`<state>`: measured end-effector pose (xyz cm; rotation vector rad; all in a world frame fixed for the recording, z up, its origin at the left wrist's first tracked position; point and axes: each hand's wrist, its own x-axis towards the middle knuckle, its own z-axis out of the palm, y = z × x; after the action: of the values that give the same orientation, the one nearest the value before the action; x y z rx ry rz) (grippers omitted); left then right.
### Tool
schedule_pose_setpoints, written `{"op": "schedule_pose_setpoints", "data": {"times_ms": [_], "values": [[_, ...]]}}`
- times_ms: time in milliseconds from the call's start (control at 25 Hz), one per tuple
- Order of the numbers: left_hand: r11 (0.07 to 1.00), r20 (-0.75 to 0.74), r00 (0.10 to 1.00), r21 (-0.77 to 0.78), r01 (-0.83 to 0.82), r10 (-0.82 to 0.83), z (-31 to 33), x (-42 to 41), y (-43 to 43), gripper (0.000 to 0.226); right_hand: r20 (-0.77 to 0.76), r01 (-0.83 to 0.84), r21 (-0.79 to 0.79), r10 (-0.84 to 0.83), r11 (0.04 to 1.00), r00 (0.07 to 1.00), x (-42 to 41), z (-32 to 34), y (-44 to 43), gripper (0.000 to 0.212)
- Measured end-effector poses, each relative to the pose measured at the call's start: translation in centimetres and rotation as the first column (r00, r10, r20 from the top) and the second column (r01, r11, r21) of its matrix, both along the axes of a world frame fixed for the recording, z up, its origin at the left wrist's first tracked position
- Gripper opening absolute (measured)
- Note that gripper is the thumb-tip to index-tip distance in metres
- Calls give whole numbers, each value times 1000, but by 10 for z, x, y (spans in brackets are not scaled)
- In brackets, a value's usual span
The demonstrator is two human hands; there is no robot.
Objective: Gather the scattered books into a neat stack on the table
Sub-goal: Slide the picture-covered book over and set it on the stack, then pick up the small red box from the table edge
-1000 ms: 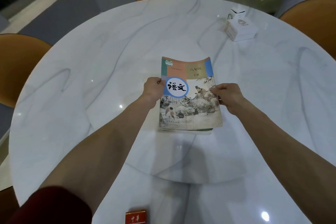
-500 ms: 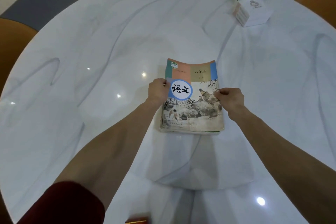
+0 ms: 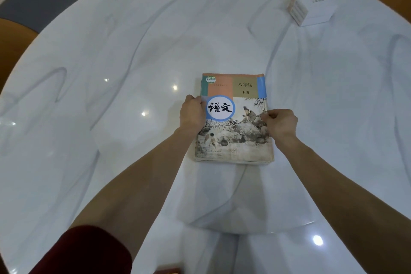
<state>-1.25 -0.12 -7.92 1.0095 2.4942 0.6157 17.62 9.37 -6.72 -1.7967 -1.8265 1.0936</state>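
Observation:
A stack of books (image 3: 235, 135) lies flat near the middle of the round white marble table (image 3: 111, 73). The top book has a painted cover with a blue circle and black characters. Edges of lower books show along the stack's near side. My left hand (image 3: 192, 113) grips the stack's left edge, thumb on the cover. Against the right edge, my right hand (image 3: 281, 123) pinches the stack with curled fingers.
Two white boxes (image 3: 311, 6) stand at the far right of the table. A small red item (image 3: 169, 271) peeks in at the near edge. Orange chairs (image 3: 13, 35) surround the table on the left and far right.
The camera has tilted down and closer. The lower books that stuck out at the near edge now sit more flush under the top book. Both hands stay on the stack's sides.

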Motion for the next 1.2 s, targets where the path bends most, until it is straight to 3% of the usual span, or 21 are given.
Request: {"op": "schedule_pose_setpoints", "data": {"times_ms": [240,520,680,1000,1200], "values": [[999,-57,998,-45,29,-32,-3,4,-1,29,32,5,-4,-5,1000,999,-2,-1,0,19],[996,-43,999,-84,21,-24,10,7,-9,29,195,-122,-23,124,992,973,0,13,1,27],[998,-89,996,-67,5,-11,26,6,-26,29,310,-222,64,192,973,931,11,26,-14,25],[984,-199,969,-123,125,-148,60,23,-75,28,513,-576,196,417,794,750,20,64,-61,28],[975,-332,918,-127,184,-216,85,50,-115,32,572,-690,206,487,693,660,21,84,-106,34]]}}
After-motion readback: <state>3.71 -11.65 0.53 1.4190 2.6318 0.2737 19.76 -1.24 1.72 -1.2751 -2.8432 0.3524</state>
